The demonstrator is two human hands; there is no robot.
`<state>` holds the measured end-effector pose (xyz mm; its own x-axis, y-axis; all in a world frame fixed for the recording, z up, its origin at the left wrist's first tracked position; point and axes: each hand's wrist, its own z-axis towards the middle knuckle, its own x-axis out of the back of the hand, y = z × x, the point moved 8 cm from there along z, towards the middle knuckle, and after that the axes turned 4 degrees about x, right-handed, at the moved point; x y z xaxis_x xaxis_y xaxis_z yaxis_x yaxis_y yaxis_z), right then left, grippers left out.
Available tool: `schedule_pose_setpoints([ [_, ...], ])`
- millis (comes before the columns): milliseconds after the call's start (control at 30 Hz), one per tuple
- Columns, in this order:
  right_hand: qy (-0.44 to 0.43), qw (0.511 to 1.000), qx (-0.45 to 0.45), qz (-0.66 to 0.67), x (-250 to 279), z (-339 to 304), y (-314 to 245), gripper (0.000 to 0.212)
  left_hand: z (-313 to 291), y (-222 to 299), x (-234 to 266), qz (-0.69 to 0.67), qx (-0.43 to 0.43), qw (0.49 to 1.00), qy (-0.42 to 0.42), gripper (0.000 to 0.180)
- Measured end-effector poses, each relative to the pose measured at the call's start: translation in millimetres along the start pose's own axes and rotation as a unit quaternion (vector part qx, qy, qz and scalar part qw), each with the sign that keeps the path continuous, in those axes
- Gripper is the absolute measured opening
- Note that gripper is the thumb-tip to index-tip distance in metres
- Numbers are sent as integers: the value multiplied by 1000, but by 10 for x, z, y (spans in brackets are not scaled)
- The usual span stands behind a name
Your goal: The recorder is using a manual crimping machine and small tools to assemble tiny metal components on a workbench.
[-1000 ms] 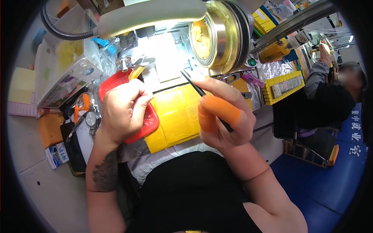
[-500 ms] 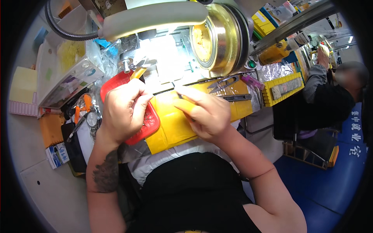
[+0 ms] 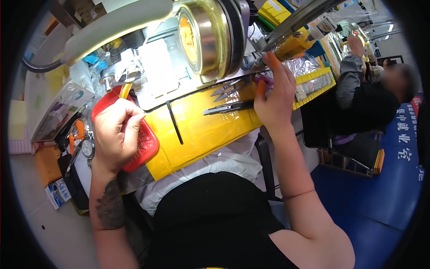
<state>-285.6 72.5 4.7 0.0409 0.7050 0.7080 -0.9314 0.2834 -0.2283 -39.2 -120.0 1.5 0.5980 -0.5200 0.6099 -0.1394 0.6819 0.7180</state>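
My left hand [image 3: 117,132] is closed in a pinch above a red tray [image 3: 150,148] holding dark scraps. What its fingertips hold is hidden. A narrow yellow piece [image 3: 126,91] projects just beyond its knuckles; whether I grip it, I cannot tell. My right hand [image 3: 275,101] is open at the right end of the yellow work surface [image 3: 179,154]. Its fingers are apart, with orange covers on the fingertips, beside a small purple object [image 3: 270,83]. Left of it lie dark snips [image 3: 230,88], a slim knife-like tool [image 3: 228,107] and a thin black rod [image 3: 174,122].
A lamp arm [image 3: 116,33] and a round metal-rimmed magnifier [image 3: 206,38] hang over the bright bench. Left are a clear-sided bin [image 3: 62,107] and a wristwatch [image 3: 88,147]. At right stand a yellow ridged tray [image 3: 316,83] and a seated person [image 3: 371,94].
My right hand has moved right, from near the red tray to the purple object, and spread its fingers. The black rod now shows fully. The whole view has shifted; my left hand stays by the tray.
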Motion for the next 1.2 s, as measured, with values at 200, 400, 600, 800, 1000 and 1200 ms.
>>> schedule_pose_setpoints([
  [200,-79,993,73,50,26,100,-57,43,-22,-59,-10,-8,-2,1000,-1,6],
  [400,-191,963,124,142,-244,53,-317,26,-5,200,96,17,-74,997,-14,9],
  [600,-239,960,112,98,-336,33,-212,21,-28,344,504,-125,-36,984,119,13],
  [800,-210,966,122,91,-326,7,-245,16,54,117,961,19,28,970,242,8],
  [1000,-111,960,20,255,-190,-134,-89,7,93,-330,831,-51,58,974,213,7],
  [1200,-131,878,-64,456,-146,-288,75,27,120,-526,595,-106,88,985,104,10],
])
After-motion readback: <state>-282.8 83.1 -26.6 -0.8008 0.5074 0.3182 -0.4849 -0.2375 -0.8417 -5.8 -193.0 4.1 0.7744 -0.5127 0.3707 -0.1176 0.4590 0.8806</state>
